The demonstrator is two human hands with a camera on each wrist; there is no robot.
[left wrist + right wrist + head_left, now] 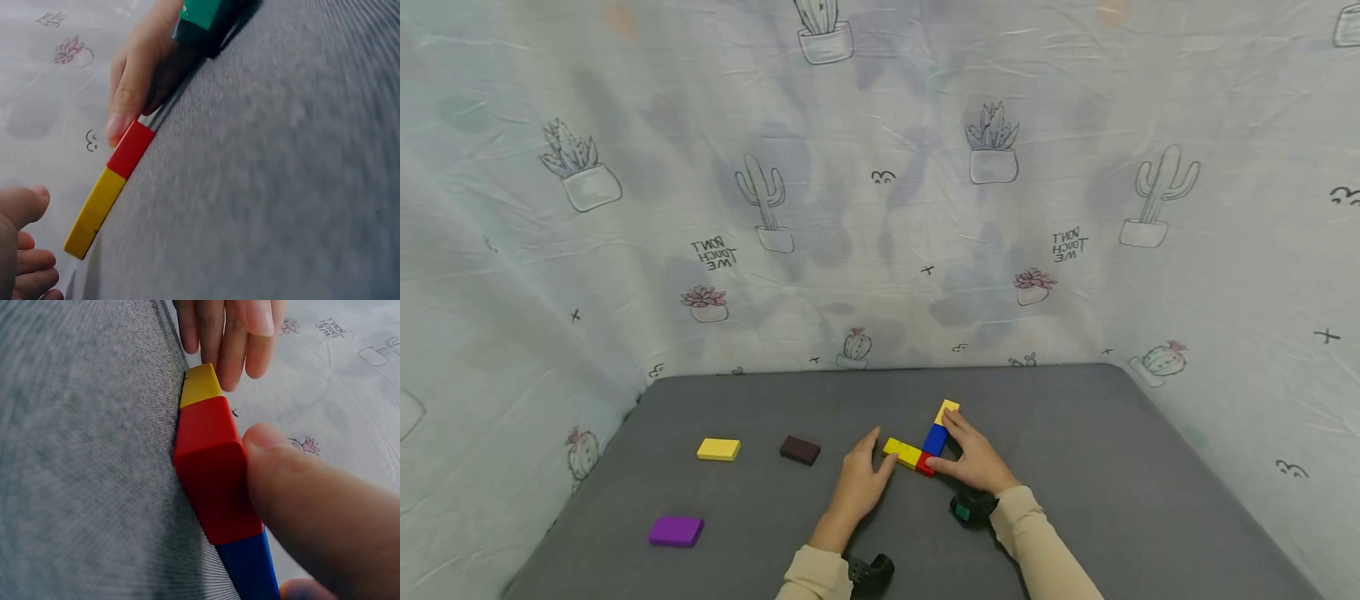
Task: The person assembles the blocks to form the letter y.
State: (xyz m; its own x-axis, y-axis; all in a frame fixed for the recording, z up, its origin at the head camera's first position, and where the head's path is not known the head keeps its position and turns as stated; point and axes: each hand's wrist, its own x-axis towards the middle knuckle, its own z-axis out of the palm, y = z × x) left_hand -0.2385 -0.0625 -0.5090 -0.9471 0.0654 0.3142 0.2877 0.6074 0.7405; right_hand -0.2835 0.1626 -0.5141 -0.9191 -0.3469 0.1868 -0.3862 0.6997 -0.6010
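Four colours run through a bent row of flat blocks on the table: a yellow block [901,451], a red block [926,464] at the corner, a blue block [935,440] and a pale yellow block [951,406] at the far end. My right hand [976,460] spans the blue arm of the row, its thumb [294,487] on the red block and its fingertips at the pale yellow one. Just left of the yellow block is my left hand [857,482], fingers extended and thumb spread, close to that block's end and holding nothing.
To the left lie a separate yellow block [718,450], a dark brown block [800,450] and a purple block [676,531]. Behind the grey table [760,533] hangs a cactus-print curtain [880,225], which also closes off both sides.
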